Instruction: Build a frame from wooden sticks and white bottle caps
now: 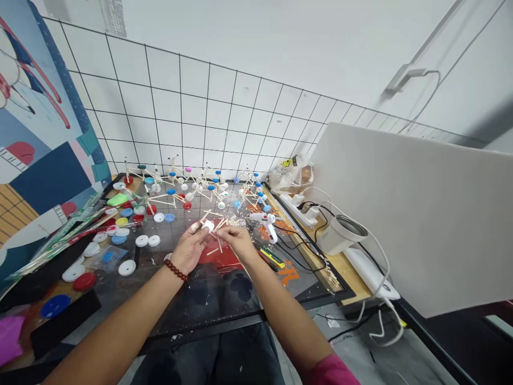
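Note:
My left hand (190,245), with a beaded bracelet at the wrist, pinches a small white cap (208,226) over the middle of the dark table. Close to its right, my right hand (239,241) has thumb and fingers pressed together. Whatever is in that pinch is too small to make out. Thin wooden sticks (220,223) show around the fingertips, some lying loose behind and below the hands. Under the hands is a flat red area (226,259). A white hot glue gun (267,222) lies to the right of my right hand.
Stick-and-cap figures (212,187) stand along the back. Loose caps (127,267) and plastic-wrapped items (52,240) cover the left. To the right are a yellow cutter (272,258), black cords, a power strip (300,209), a white cylinder (342,234) and a large white panel (412,214).

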A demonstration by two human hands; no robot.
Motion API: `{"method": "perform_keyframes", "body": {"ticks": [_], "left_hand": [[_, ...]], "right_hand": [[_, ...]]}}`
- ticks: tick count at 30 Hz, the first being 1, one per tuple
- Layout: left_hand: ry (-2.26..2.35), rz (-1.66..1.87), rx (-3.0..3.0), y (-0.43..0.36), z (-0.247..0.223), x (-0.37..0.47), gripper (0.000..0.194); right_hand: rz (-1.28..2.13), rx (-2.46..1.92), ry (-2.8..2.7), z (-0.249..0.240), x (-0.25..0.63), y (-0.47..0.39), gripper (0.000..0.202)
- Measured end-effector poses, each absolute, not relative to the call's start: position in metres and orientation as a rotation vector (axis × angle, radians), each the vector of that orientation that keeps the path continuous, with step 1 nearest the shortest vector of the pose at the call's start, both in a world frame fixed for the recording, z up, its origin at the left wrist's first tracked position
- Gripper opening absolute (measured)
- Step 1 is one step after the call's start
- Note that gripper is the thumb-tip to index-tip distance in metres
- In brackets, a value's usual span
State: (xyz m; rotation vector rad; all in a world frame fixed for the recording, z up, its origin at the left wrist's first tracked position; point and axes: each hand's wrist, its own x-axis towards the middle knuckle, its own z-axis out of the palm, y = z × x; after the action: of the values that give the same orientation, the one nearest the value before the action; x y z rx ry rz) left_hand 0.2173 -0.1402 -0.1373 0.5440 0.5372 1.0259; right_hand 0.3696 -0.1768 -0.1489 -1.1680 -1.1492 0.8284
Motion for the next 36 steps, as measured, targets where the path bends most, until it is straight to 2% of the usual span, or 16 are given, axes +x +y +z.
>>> {"method": "perform_keyframes", "body": {"ticks": [6,9,12,15,18,23,30,32,34,36], "left_hand": [[0.557,1.076,0.457,-0.126,-0.14,0.21,0.023],[0.56,1.093,0.439,-0.121,-0.142,0.207,0.022],[0.549,1.082,0.448,-0.122,-0.142,0.207,0.022],[0.514,1.049,0.49,-0.129,-0.14,0.211,0.026],[0.48,1.015,0.53,-0.135,-0.138,0.215,0.031],[0.497,1.016,0.516,-0.135,-0.14,0.215,0.031],[0.551,1.07,0.462,-0.123,-0.141,0.208,0.021],[0.559,1.067,0.478,-0.123,-0.14,0.208,0.021],[0.561,1.048,0.509,-0.125,-0.139,0.209,0.022],[0.558,1.02,0.548,-0.128,-0.138,0.211,0.023]], "right_hand": [[0.574,-1.126,-0.888,-0.129,0.42,-0.18,0.044],[0.451,-1.173,-0.872,-0.125,0.419,-0.182,0.041],[0.523,-1.227,-0.967,-0.13,0.391,-0.181,0.033],[0.811,-1.185,-1.088,-0.139,0.358,-0.178,0.037],[0.924,-1.15,-1.183,-0.143,0.342,-0.176,0.035],[0.815,-1.146,-1.086,-0.141,0.36,-0.178,0.034],[0.435,-1.212,-0.857,-0.129,0.423,-0.189,0.047],[0.413,-1.308,-0.917,-0.129,0.423,-0.191,0.044],[0.439,-1.357,-1.0,-0.131,0.415,-0.191,0.032],[0.5,-1.307,-1.058,-0.132,0.404,-0.189,0.035]]}}
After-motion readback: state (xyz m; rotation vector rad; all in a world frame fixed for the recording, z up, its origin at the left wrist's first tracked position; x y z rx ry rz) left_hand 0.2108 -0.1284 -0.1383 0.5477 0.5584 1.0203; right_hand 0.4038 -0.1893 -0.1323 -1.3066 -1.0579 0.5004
